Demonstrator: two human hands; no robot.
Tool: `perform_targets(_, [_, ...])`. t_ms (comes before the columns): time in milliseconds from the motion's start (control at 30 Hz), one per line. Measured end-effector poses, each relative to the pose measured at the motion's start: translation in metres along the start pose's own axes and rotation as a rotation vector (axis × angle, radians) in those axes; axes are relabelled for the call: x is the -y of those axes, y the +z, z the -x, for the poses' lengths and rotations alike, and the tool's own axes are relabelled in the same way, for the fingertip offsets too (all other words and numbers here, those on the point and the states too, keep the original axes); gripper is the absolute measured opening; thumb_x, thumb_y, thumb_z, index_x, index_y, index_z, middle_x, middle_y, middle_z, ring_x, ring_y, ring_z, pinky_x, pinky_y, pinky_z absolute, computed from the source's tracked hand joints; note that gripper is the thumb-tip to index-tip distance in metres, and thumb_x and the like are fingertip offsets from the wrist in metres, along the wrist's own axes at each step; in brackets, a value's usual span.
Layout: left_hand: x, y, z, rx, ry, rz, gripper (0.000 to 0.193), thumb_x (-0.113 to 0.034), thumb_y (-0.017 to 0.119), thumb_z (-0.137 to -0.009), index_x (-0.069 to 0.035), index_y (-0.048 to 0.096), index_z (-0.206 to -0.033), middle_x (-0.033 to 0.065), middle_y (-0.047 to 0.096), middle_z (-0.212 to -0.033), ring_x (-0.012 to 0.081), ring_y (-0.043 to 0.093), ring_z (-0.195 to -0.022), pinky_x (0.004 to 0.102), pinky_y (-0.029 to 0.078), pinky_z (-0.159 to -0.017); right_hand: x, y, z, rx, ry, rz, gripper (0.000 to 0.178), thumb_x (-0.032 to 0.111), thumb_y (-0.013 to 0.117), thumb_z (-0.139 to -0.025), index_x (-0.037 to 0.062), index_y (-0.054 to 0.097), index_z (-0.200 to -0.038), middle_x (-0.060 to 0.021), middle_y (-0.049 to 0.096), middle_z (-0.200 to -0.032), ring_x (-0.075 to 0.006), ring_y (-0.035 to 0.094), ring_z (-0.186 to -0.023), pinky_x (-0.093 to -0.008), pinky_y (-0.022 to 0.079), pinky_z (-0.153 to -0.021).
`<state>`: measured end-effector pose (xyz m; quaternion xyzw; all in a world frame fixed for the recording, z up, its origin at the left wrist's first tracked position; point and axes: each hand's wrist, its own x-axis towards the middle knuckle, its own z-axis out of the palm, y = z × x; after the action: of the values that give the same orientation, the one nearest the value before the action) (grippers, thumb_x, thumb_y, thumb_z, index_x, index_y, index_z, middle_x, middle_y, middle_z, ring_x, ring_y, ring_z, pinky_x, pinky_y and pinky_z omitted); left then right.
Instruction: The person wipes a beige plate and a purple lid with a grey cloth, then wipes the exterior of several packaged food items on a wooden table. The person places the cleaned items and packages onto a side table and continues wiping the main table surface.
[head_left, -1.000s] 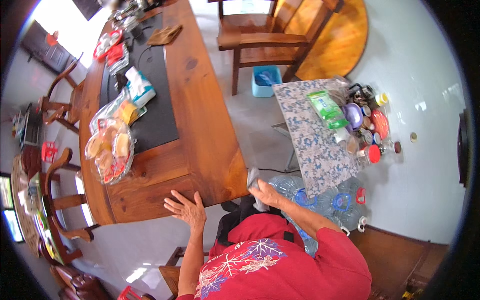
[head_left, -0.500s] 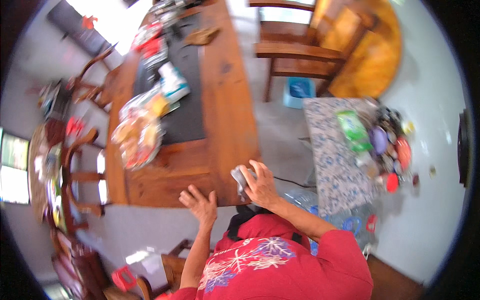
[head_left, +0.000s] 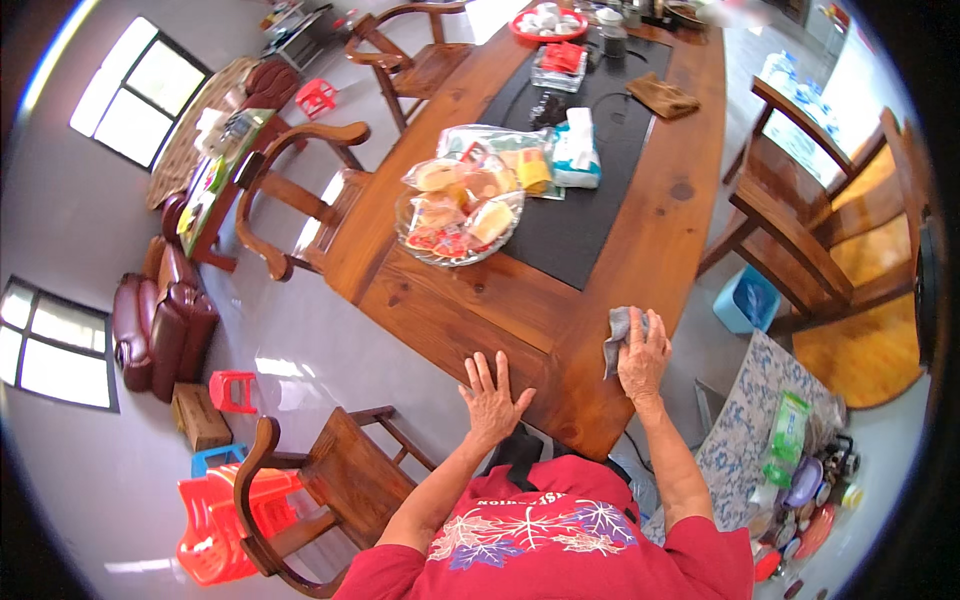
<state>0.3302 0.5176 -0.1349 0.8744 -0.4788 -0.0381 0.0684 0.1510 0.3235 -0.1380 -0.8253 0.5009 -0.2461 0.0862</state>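
Observation:
My right hand (head_left: 645, 362) presses a crumpled grey cloth (head_left: 614, 338) onto the wooden table (head_left: 470, 320), near its right corner. Part of the cloth is hidden under the fingers. My left hand (head_left: 492, 402) rests by the near edge of the table, fingers spread, holding nothing. Ahead of it stands a clear glass bowl (head_left: 452, 262) piled with wrapped snacks (head_left: 465, 205). Behind the bowl lie a yellow packet (head_left: 533, 170) and a white and teal package (head_left: 576, 150), partly on a dark inlaid panel (head_left: 570, 240).
A brown cloth (head_left: 662, 97) and a red bowl of white items (head_left: 548, 22) are farther along the table. Wooden chairs (head_left: 345, 470) flank it. At right, a blue bin (head_left: 747, 300) stands by a patterned surface (head_left: 745, 410) holding a green packet (head_left: 787, 430) and several jars.
The view has swung, so the table now lies slantwise and its far end shows. My right hand stays on the grey cloth, with its fingers now stretched forward. My left hand remains spread by the edge.

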Motion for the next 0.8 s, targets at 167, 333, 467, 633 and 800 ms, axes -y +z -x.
perform_targets(167, [0.006, -0.003, 0.000, -0.019, 0.003, 0.071, 0.084, -0.054, 0.063, -0.080, -0.014, 0.031, -0.146, 0.0212, 0.019, -0.151, 0.0427, 0.018, -0.139, 0.0654, 0.029, -0.099, 0.058, 0.020, 0.009, 0.133, -0.166, 0.037, 0.051, 0.013, 0.045, -0.088, 0.0079, 0.044, -0.139, -0.0253, 0.036, -0.141, -0.0411, 0.034, -0.131, -0.0496, 0.029, -0.105])
perform_targets(333, [0.037, -0.008, 0.000, -0.086, 0.046, 0.286, 0.071, -0.038, 0.067, -0.082, -0.009, 0.038, -0.140, 0.0181, 0.029, -0.146, 0.0378, 0.029, -0.134, 0.0507, 0.029, -0.106, 0.135, 0.036, 0.027, 0.229, -0.305, -0.019, 0.057, 0.015, 0.051, -0.085, 0.0095, 0.040, -0.141, -0.0272, 0.034, -0.142, -0.0421, 0.032, -0.133, -0.0491, 0.029, -0.105])
perform_targets(467, [0.077, -0.020, 0.002, -0.149, 0.078, 0.407, 0.067, -0.022, 0.073, -0.077, -0.007, 0.043, -0.134, 0.0177, 0.035, -0.141, 0.0368, 0.033, -0.131, 0.0457, 0.030, -0.108, 0.176, 0.050, 0.027, 0.304, -0.356, -0.039, 0.061, 0.012, 0.056, -0.083, 0.0097, 0.038, -0.141, -0.0281, 0.030, -0.143, -0.0437, 0.031, -0.132, -0.0507, 0.028, -0.105])
perform_targets(633, [0.152, -0.033, -0.007, -0.084, 0.181, 0.402, 0.058, -0.016, 0.073, -0.075, -0.009, 0.050, -0.128, 0.0165, 0.038, -0.139, 0.0367, 0.036, -0.130, 0.0459, 0.031, -0.108, 0.238, 0.091, 0.005, 0.294, -0.293, -0.043, 0.070, 0.014, 0.060, -0.078, 0.0103, 0.036, -0.143, -0.0280, 0.025, -0.144, -0.0444, 0.025, -0.134, -0.0535, 0.026, -0.104])
perform_targets(800, [0.240, -0.040, -0.019, -0.024, 0.157, 0.544, 0.046, -0.016, 0.068, -0.079, -0.009, 0.053, -0.122, 0.0149, 0.049, -0.126, 0.0340, 0.047, -0.118, 0.0424, 0.041, -0.098, 0.327, 0.144, -0.023, 0.237, -0.310, -0.072, 0.068, 0.023, 0.066, -0.078, 0.0131, 0.041, -0.140, -0.0276, 0.029, -0.142, -0.0450, 0.029, -0.132, -0.0550, 0.028, -0.104])
